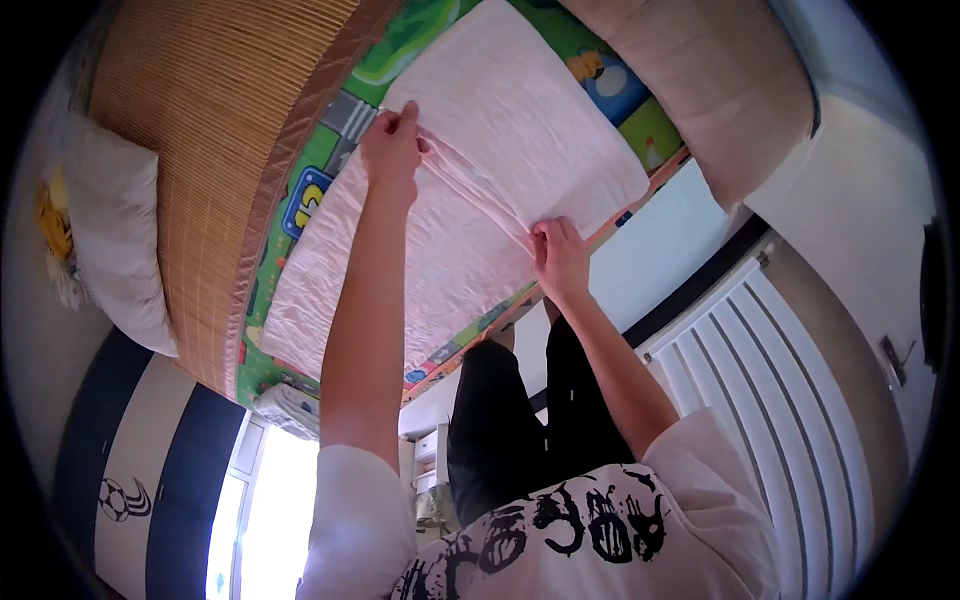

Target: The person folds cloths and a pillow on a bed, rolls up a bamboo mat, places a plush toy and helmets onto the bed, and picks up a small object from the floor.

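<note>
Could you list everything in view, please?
Cloth: one, pink, centre
Play mat: one, mainly green, under cloth
Woven mat: one, tan, upper left
Pillow: one, whitish, far left
Unclear item: one, yellow, far left
Cushion: one, beige, upper right
Bundle: one, whitish, at play mat's corner
Cupboard: one, dark and white, lower left
Window: one, white, bottom left
Drawer unit: one, white, bottom centre
Radiator: one, white, lower right
T-shirt: one, pale, black lettering, bottom
Trousers: one pair, black, bottom centre
Left hand, right hand: two, bare, pinching cloth

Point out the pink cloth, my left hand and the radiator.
Pink cloth (pixel 505 110), head view, on its upper part.
Left hand (pixel 390 153), head view, on its back.
Radiator (pixel 797 338), head view, on a slat.
</note>
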The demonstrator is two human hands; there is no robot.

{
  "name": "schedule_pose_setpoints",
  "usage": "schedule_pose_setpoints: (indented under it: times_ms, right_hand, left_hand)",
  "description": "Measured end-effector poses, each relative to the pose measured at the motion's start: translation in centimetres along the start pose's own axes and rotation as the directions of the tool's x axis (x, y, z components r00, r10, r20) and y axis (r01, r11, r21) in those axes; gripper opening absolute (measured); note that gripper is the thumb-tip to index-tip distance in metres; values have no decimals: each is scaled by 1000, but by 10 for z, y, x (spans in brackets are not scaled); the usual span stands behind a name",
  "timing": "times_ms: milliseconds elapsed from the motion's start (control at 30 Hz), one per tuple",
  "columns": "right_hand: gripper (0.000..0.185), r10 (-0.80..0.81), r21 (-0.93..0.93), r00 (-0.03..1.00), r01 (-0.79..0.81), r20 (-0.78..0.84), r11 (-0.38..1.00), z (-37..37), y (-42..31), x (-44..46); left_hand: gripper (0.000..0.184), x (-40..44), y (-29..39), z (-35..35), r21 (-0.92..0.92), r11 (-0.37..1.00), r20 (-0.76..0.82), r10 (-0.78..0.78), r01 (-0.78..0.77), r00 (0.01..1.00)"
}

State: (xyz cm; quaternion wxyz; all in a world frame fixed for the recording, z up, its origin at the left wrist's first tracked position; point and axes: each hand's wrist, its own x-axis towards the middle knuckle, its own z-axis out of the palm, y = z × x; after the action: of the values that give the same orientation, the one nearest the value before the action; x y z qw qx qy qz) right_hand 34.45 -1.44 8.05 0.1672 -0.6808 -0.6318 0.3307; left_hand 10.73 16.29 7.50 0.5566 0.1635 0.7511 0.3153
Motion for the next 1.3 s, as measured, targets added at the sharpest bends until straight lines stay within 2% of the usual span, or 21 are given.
schedule_pose_setpoints:
  times_ms: [100, 200, 267, 300, 400, 467, 500, 533, 600, 667, 700, 733, 800, 833, 900, 1000, 1100, 1200, 1300]
  right_hand:
    - [17, -130, -66, 986, 138, 104, 988, -22, -25, -2]
    - [17, -143, -114, 979, 160, 146, 981, -11, -35, -13]
    - [18, -118, -185, 987, 136, 106, 973, 9, -22, -20]
    - [20, -105, -219, 991, 121, 86, 968, 15, -19, -21]
    - [24, -19, -58, 996, 14, -92, 998, 26, -10, -27]
    - [25, 137, 9, 970, -138, -202, 990, 26, -9, -33]
    - [26, 214, 48, 943, -208, -253, 977, 27, -6, -36]
    - [27, 362, 202, 895, -316, -262, 927, 31, -5, -38]
    - [30, 631, 492, 747, -477, -209, 728, 34, -6, -39]
    - [33, 789, 800, 614, -479, 11, 361, 26, -7, -38]
    - [35, 820, 887, 553, -440, 147, 138, 24, -5, -38]
    - [35, 828, 891, 535, -442, 166, 106, 24, -1, -39]
    - [35, 841, 896, 500, -442, 208, 41, 21, 5, -35]
    - [34, 858, 882, 483, -465, 175, 82, 22, 3, -33]
    - [32, 888, 843, 449, -513, 104, 160, 25, -4, -30]
    - [32, 871, 763, 490, -574, 29, 298, 47, 6, -37]
    - [31, 882, 762, 449, -618, 141, 193, 45, 2, -38]
    - [27, 795, 749, 511, -653, 327, 111, 35, 10, -39]
    - [19, 779, 707, 494, -701, 387, 94, 26, 12, -41]
  left_hand:
    - [33, -3, 1, -15, 66, 998, -117, 24, -16, 993]
    - [32, 2, -14, -27, 168, 985, -109, 52, -33, 993]
    - [30, 5, -23, -26, 189, 980, -121, 93, -69, 988]
    - [30, 4, -24, -23, 186, 977, -137, 131, -105, 982]
    - [31, 5, -21, -23, 256, 944, -137, 250, -209, 959]
    - [35, 4, -17, -25, 417, 863, -106, 358, -286, 927]
    - [36, 9, -15, -28, 535, 780, -78, 428, -325, 900]
    - [37, 13, -14, -29, 640, 680, -38, 493, -357, 869]
    - [38, 18, -14, -32, 673, 610, 4, 564, -419, 826]
    - [37, 23, -17, -35, 693, 547, 45, 618, -470, 785]
    - [36, 26, -18, -36, 697, 521, 63, 639, -492, 766]
    - [36, 29, -18, -38, 702, 494, 81, 661, -513, 746]
    - [34, 35, -18, -39, 475, 774, 29, 463, -420, 886]
    - [34, 37, -17, -40, 342, 877, 31, 349, -338, 937]
    - [31, 39, -16, -45, 254, 926, 56, 276, -281, 960]
    - [27, 38, -12, -50, 116, 979, 112, 156, -169, 981]
    - [24, 35, -8, -57, 5, 998, 165, 62, -64, 984]
    - [24, 36, -6, -61, -112, 993, 220, -9, 34, 975]
    - [24, 35, -5, -64, -209, 972, 275, -50, 111, 960]
